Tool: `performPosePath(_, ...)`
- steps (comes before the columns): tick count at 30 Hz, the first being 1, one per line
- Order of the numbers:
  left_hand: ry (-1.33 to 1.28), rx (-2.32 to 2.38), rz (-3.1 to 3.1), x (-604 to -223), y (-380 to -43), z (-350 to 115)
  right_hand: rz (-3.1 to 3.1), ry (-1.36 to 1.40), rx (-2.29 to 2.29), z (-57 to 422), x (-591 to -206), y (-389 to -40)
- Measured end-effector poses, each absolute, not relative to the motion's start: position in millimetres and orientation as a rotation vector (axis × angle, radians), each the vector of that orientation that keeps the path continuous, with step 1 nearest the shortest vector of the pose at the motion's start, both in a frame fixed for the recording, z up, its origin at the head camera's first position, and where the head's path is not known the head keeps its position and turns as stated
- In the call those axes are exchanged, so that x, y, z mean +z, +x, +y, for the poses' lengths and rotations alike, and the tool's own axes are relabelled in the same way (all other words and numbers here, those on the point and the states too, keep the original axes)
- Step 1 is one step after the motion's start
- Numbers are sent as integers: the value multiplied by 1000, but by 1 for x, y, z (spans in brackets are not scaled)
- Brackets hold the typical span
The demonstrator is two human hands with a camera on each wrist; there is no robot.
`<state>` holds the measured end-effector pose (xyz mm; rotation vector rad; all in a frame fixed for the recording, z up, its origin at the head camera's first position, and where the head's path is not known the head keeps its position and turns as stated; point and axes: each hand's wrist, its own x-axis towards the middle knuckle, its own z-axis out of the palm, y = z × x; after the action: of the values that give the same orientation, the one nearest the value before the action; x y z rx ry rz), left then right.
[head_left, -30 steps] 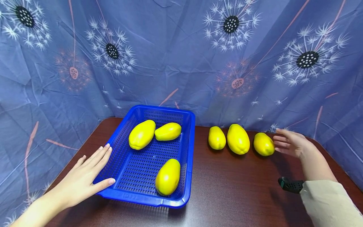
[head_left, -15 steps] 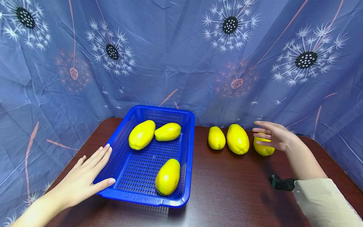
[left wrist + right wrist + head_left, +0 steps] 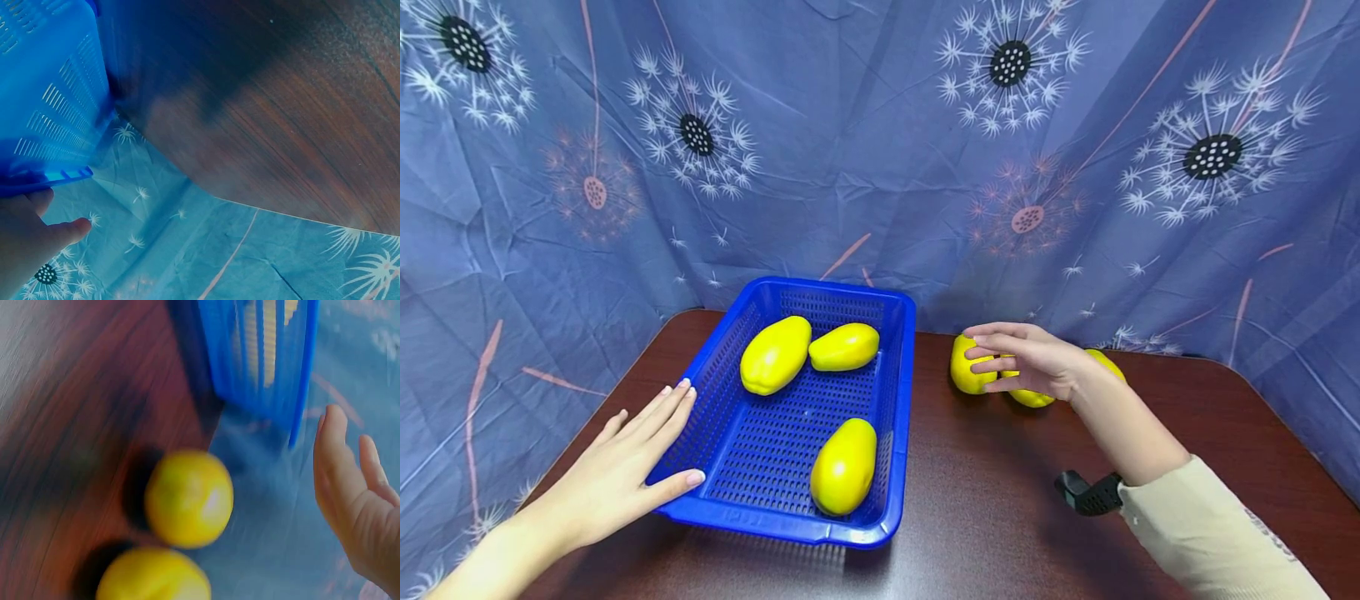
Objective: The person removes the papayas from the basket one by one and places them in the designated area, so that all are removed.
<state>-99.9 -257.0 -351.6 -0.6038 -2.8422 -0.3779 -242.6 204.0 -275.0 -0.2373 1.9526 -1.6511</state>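
My left hand (image 3: 617, 467) rests on the left rim of a blue perforated basket (image 3: 904, 400), fingers straight and thumb over the near corner. In the left wrist view its fingers show at the basket's edge. Three yellow papayas lie inside: one back left (image 3: 775, 357), one back right (image 3: 844, 347), one near the front right (image 3: 844, 468). Right of the basket, three more papayas stand in a row. My right hand (image 3: 1037, 362) hovers in front of them, fingers loosely spread, holding nothing. It partly hides the left papaya (image 3: 967, 368) and middle papaya (image 3: 1032, 398); my forearm covers most of the right papaya (image 3: 1107, 363).
The dark brown wooden table (image 3: 970, 500) extends in front of the fruit. A blue curtain (image 3: 865, 150) with dandelion prints hangs right behind the table and along its sides. A black device (image 3: 1088, 493) is strapped at my right wrist, below the cuff.
My right hand has swept left from beside the rightmost papaya, across the row, to the left and middle papayas. My left hand, the basket and the fruit have stayed put.
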Motion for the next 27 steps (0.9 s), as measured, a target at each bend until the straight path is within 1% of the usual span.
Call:
performPosePath(7, -611, -379, -2832, -351, -100, -256, 1885, -343, -1611, 152, -274, -236)
performPosePath(16, -612, -374, -2825, -352, -100, -257, 1845, -471, -1437, 104, -275, -239)
performPosePath(22, -608, -373, -2820, -352, -99, -257, 1844, -703, -1180, 79, -284, -246)
performPosePath(27, -605, -369, -2821, -352, -100, -257, 1856, -975, -945, 63, -296, -250)
